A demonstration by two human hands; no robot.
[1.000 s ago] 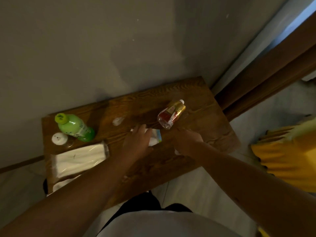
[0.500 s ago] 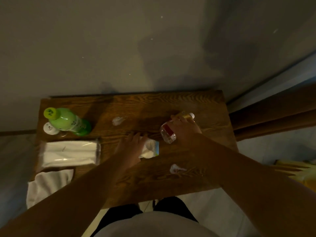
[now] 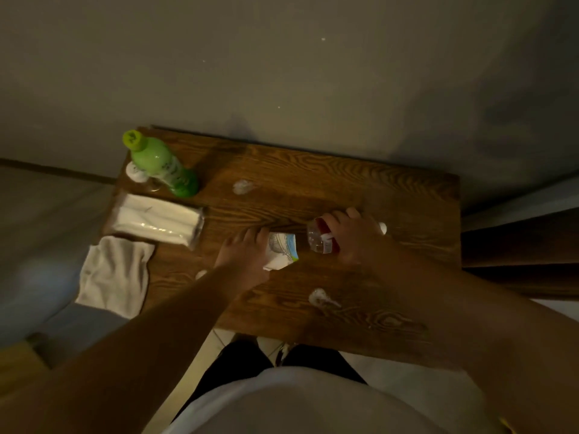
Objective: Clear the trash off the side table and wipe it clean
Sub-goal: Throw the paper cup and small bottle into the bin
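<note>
1. Head view: the brown wood-grain side table (image 3: pixel 360 183) stands against a grey wall and carries everything below.
2. A white folded cloth (image 3: pixel 114 277) hangs over the table's left front edge; just behind it lies a clear-wrapped pack of white tissues (image 3: pixel 156 220). Both look soft and light.
3. An upright green plastic bottle with a yellow-green cap (image 3: pixel 159 164) stands at the back left corner, with a small white-capped container (image 3: pixel 134 174) just beside it.
4. The right hand (image 3: pixel 357 236) is wrapped over a clear plastic bottle with a red label (image 3: pixel 322 238) lying on its side mid-table. Its long axis runs left to right, base to the left, white cap to the right. It looks light, stiff and rather slick, so the labelled middle is the best hold.
5. The left hand (image 3: pixel 247 255) lies on a crumpled white-and-blue paper wrapper (image 3: pixel 282 250), just left of the bottle's base; whether the fingers have closed on it I cannot tell. It should be limp and weightless.
6. Two small white tissue scraps (image 3: pixel 242 187) (image 3: pixel 319 297) lie apart on the wood, easily pinched.
</note>
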